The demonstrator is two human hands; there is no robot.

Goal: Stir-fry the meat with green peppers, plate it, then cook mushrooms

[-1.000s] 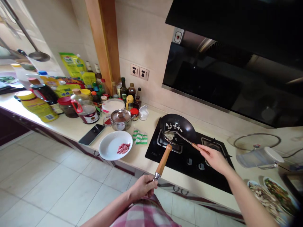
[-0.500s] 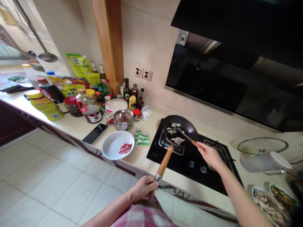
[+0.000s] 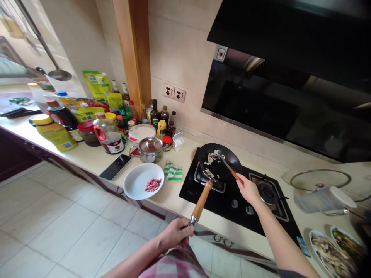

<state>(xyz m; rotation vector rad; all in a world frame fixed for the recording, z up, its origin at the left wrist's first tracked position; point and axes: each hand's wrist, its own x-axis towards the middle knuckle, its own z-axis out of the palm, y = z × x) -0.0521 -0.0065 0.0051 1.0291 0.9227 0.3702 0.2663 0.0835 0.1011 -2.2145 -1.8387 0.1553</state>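
Observation:
A black wok (image 3: 228, 164) sits over the left burner, its wooden handle (image 3: 202, 200) pointing toward me. At the metal end of that handle, my left hand (image 3: 180, 231) is closed. My right hand (image 3: 248, 190) grips a spatula (image 3: 228, 166) by its wooden handle, the metal end down in the wok among pale chopped pieces (image 3: 213, 156). To the left on the counter, a white plate (image 3: 135, 181) holds a small heap of diced raw meat (image 3: 153, 185).
A lidded steel pot (image 3: 150, 150), a phone (image 3: 115, 167) and a green-striped packet (image 3: 173, 170) lie near the plate. Bottles and jars line the wall. A glass lid (image 3: 320, 185), a plastic pitcher (image 3: 324, 200) and two food plates stand right. The range hood (image 3: 275, 100) overhangs the stove.
My right hand has shifted slightly left and down with the spatula. The pale pieces are pushed together toward the far left of the wok. My left hand keeps its hold.

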